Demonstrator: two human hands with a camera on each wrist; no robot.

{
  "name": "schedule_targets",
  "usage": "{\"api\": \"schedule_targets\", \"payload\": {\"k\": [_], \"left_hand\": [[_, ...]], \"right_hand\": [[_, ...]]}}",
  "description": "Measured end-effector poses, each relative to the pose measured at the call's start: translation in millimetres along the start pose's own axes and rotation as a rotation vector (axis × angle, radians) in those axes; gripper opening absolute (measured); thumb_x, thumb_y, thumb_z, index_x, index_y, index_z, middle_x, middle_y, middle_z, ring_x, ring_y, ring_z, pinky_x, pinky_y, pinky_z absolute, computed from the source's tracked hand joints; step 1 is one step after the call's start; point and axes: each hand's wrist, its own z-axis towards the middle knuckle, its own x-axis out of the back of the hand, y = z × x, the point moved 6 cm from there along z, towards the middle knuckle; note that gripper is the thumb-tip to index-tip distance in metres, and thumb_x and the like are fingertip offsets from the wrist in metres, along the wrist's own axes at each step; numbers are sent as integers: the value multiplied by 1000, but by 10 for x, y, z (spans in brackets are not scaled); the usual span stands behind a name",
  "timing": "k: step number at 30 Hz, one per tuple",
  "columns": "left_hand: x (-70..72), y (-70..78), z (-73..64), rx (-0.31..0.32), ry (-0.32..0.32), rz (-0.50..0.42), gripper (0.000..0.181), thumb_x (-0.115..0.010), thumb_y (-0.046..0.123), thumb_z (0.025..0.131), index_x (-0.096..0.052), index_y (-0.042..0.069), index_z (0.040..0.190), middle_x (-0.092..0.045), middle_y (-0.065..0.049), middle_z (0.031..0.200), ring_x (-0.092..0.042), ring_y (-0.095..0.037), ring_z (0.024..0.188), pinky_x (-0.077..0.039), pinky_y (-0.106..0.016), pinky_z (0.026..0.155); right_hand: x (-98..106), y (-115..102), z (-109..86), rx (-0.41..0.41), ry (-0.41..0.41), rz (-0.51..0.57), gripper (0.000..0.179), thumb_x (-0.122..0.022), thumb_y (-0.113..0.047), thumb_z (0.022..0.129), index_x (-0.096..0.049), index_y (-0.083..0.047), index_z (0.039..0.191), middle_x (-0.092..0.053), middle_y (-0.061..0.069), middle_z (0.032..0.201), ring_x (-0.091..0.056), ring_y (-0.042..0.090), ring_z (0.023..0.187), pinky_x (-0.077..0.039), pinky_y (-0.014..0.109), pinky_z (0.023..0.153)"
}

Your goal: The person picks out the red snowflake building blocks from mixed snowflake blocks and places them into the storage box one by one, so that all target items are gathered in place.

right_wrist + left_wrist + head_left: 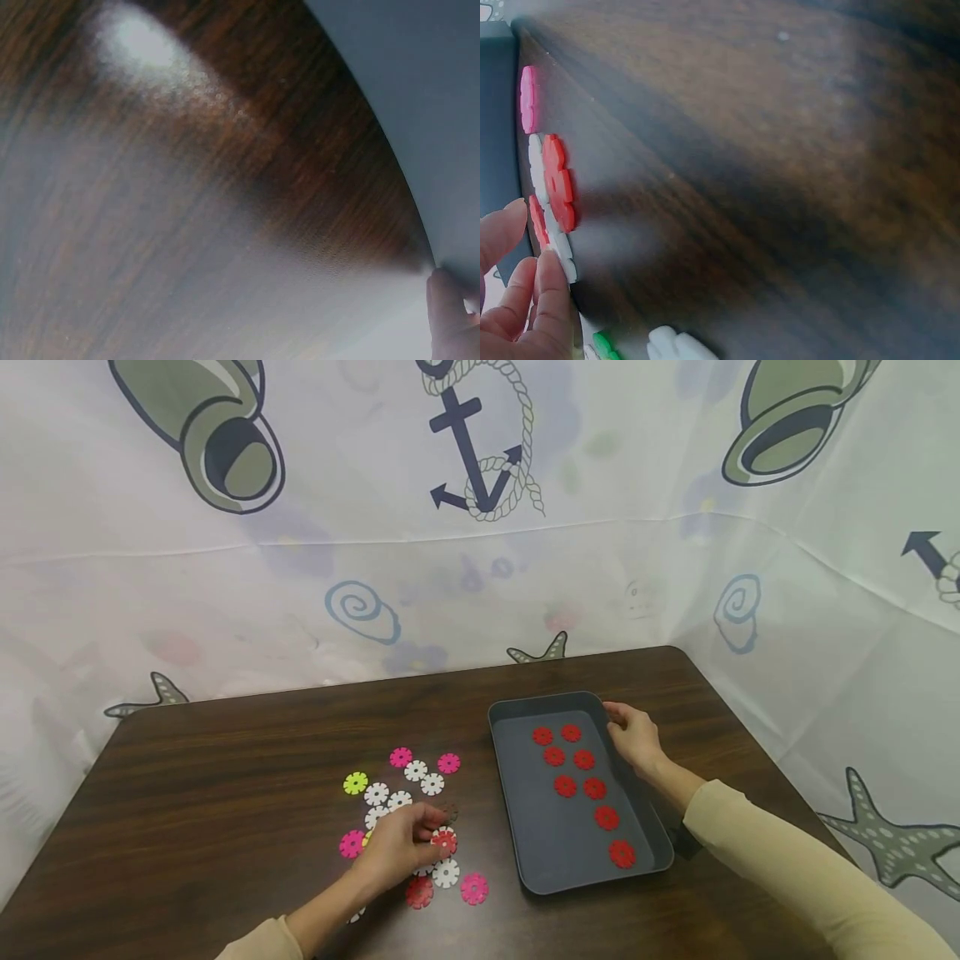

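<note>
My left hand (401, 843) reaches over loose notched plastic discs, its thumb and fingertips spread around a red disc (444, 838) that overlaps a white one. In the left wrist view, fingertips (551, 262) come right up to that red disc (537, 217). Another red disc (419, 892), a white disc (446, 873) and a pink disc (474, 889) lie close by. On the right, a dark grey tray (536, 868) holds several red discs (595, 788) in two uneven columns. My right hand (636, 739) grips the tray's right rim near its far corner.
More white discs (400, 800), pink discs (401, 757) and a yellow-green disc (356, 783) are scattered beyond the left hand on the dark wooden table (225, 793). A patterned cloth (450, 593) hangs behind the table and along its right side.
</note>
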Motion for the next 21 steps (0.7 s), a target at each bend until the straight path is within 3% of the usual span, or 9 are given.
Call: {"api": "schedule_targets", "payload": {"k": [11, 21], "left_hand": [[-2, 22, 8, -44, 27, 114, 32, -84, 8, 65, -69, 5, 94, -65, -3, 88, -59, -13, 78, -50, -21, 68], [-11, 29, 0, -77, 43, 154, 29, -84, 8, 65, -70, 7, 89, -64, -1, 85, -58, -11, 74, -49, -19, 64]], "right_hand": [[5, -15, 8, -2, 7, -10, 38, -46, 1, 92, -50, 4, 131, -58, 26, 120, -56, 36, 108, -48, 43, 85], [-1, 1, -7, -1, 14, -12, 39, -46, 1, 93, -50, 4, 131, -58, 26, 121, -56, 35, 107, -48, 40, 82]]}}
